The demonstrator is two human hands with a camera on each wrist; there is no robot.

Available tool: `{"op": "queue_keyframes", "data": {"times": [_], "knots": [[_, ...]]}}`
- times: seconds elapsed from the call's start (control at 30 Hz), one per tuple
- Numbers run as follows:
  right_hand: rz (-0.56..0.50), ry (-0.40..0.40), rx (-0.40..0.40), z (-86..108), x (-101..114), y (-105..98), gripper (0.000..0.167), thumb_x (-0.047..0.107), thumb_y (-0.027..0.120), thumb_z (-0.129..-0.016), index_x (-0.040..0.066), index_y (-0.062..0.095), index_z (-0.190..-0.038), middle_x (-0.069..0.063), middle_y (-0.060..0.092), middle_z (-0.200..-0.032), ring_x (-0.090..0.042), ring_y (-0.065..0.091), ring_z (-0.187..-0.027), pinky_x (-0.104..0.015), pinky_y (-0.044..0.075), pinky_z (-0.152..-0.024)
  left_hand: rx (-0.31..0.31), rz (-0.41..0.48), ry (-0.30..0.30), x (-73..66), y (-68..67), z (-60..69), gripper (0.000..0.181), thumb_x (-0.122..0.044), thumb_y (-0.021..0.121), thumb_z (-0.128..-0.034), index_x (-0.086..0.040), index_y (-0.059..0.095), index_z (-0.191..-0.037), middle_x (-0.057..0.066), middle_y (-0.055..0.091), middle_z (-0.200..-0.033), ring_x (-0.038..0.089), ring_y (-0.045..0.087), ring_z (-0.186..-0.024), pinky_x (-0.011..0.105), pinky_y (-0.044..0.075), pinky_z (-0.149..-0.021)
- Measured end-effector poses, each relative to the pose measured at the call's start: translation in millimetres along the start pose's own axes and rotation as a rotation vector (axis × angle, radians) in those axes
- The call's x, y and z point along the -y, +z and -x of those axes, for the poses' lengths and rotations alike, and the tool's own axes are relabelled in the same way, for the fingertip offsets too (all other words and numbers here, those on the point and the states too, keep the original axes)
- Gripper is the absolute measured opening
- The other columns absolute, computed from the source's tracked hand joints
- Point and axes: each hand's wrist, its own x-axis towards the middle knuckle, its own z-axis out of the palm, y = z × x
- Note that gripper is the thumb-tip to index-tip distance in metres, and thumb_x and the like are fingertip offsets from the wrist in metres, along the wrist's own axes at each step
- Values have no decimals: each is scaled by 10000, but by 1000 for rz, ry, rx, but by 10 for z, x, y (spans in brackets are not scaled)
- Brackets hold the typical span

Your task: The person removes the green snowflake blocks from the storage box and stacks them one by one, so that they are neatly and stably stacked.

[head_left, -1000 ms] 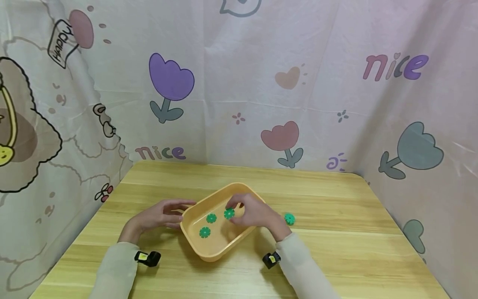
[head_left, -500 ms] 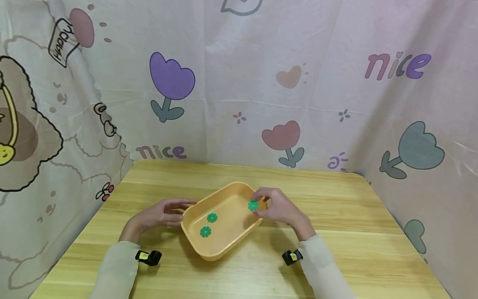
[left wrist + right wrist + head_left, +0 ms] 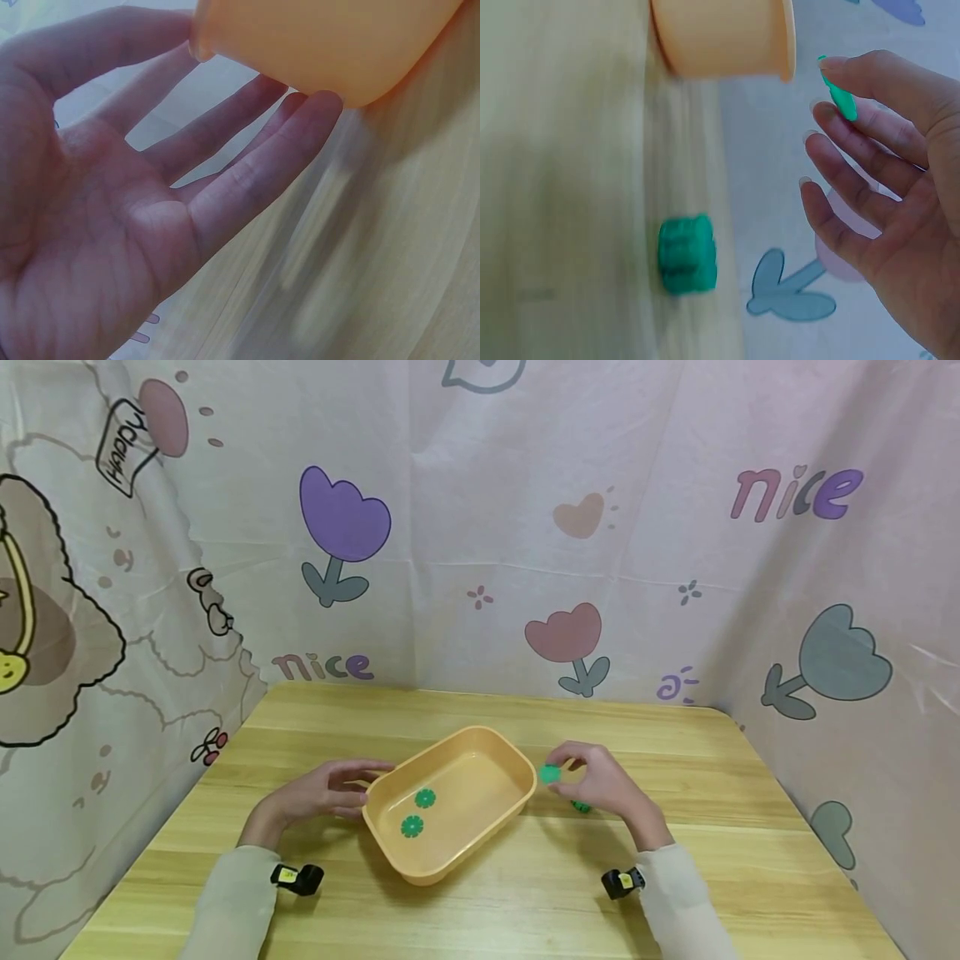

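A yellow plastic basin (image 3: pixel 480 835) stands at an angle on the table, with two green notched discs (image 3: pixel 425 798) lying inside. My left hand (image 3: pixel 322 793) touches the basin's left end, its fingers (image 3: pixel 247 184) fairly straight against the outer wall and under the rim. Just outside the right end, my right hand (image 3: pixel 596 777) pinches another green notched disc (image 3: pixel 550 774) between thumb and forefinger. The other fingers spread loosely in the right wrist view. Below this hand, a short stack of green discs (image 3: pixel 688 253) sits on the table, partly hidden in the head view.
The wooden table (image 3: pixel 450 922) runs back to a printed cloth (image 3: pixel 480 527), which also hangs along both sides. Black wrist cameras (image 3: pixel 297 878) are strapped at both sleeves.
My right hand has lifted a green disc out of the basin and carried it right, past the rim, near the stack. The left hand and the basin have stayed put.
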Motion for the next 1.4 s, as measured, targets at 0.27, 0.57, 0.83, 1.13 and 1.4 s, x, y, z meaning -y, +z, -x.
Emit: {"op": "queue_keyframes", "data": {"times": [0.27,0.57,0.83,1.13,1.4], "knots": [[6,59,-4,153,-225,-102,266,123,859,-823,100,765,-1071,-60,761,-1097,-218,668,-1010,-432,596,-908,1,2,1,-12,8,10,543,-79,566,-1031,-42,426,-1555,336,446,-1526,150,628,-1262,352,618,-961],[-60,132,32,287,-414,-177,303,142,851,-834,59,751,-1108,-116,752,-1113,-253,671,-1027,-423,610,-908,2,-4,5,-15,12,0,542,-86,572,-1029,-43,432,-1552,330,453,-1521,134,625,-1259,345,616,-962],[-66,142,67,339,-539,-201,313,132,836,-845,47,737,-1129,-143,732,-1151,-278,677,-1068,-428,616,-931,-5,-8,-3,-18,15,-4,539,-99,578,-1030,-55,441,-1549,318,462,-1521,165,623,-1267,344,615,-966],[-93,159,109,348,-620,-182,316,118,807,-882,10,714,-1164,-170,718,-1164,-325,689,-1098,-422,612,-953,-7,-10,-12,-11,14,3,544,-105,578,-1029,-60,437,-1552,315,459,-1523,172,620,-1270,345,614,-969],[-96,165,121,349,-662,-151,309,105,803,-885,10,710,-1163,-158,722,-1147,-311,692,-1093,-402,610,-958,-5,-6,-15,-19,11,1,546,-113,581,-1028,-60,438,-1552,317,458,-1522,121,626,-1248,340,614,-968]]}}
